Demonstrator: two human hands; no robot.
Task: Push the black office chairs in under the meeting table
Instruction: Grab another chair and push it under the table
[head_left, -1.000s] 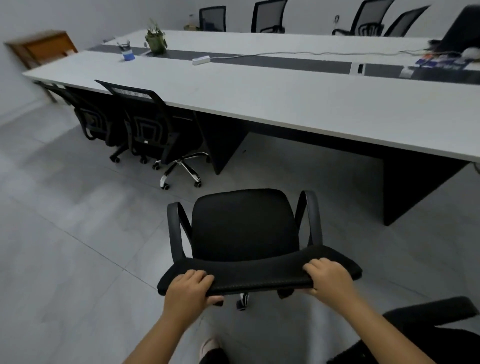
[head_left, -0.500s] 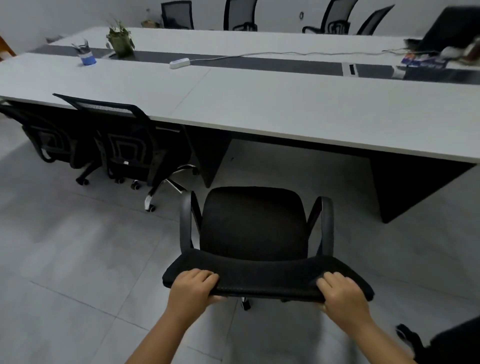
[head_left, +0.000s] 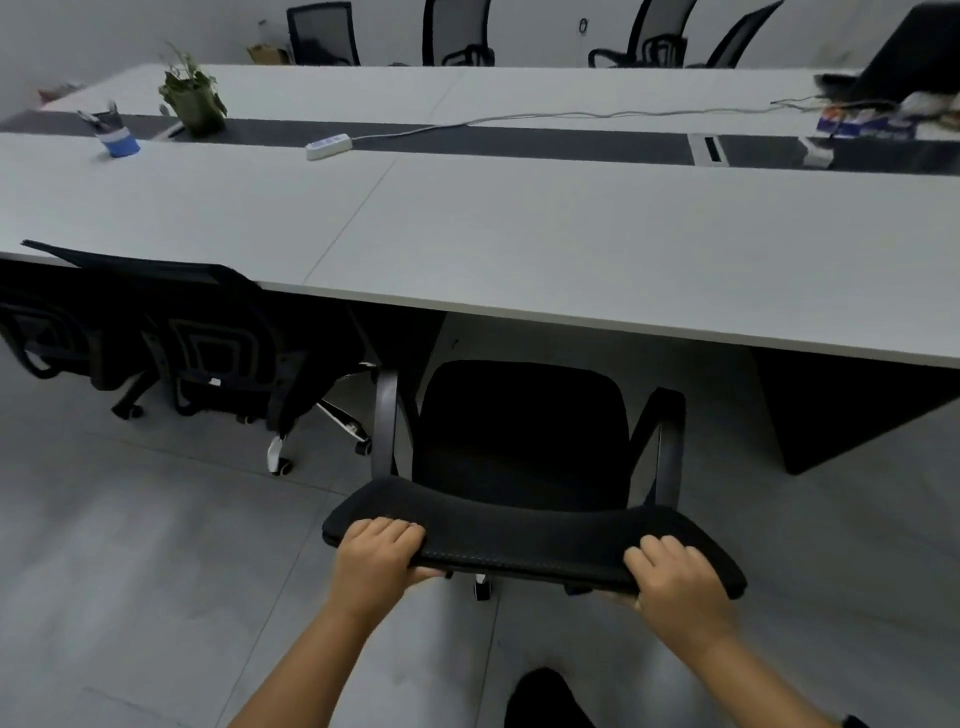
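Observation:
A black office chair with armrests stands right in front of me, its seat facing the long white meeting table. The seat's front edge sits just short of the table's near edge. My left hand grips the left end of the chair's backrest top, and my right hand grips the right end. Two more black mesh chairs are tucked under the table to the left.
A dark table leg panel stands to the right of the chair and another to its left. On the table are a potted plant, a blue pen cup and a power strip. Several chairs line the far side.
The chair has rolled forward toward the table with both hands still on its backrest. I have stepped closer, so the table edge now nearly meets the seat.

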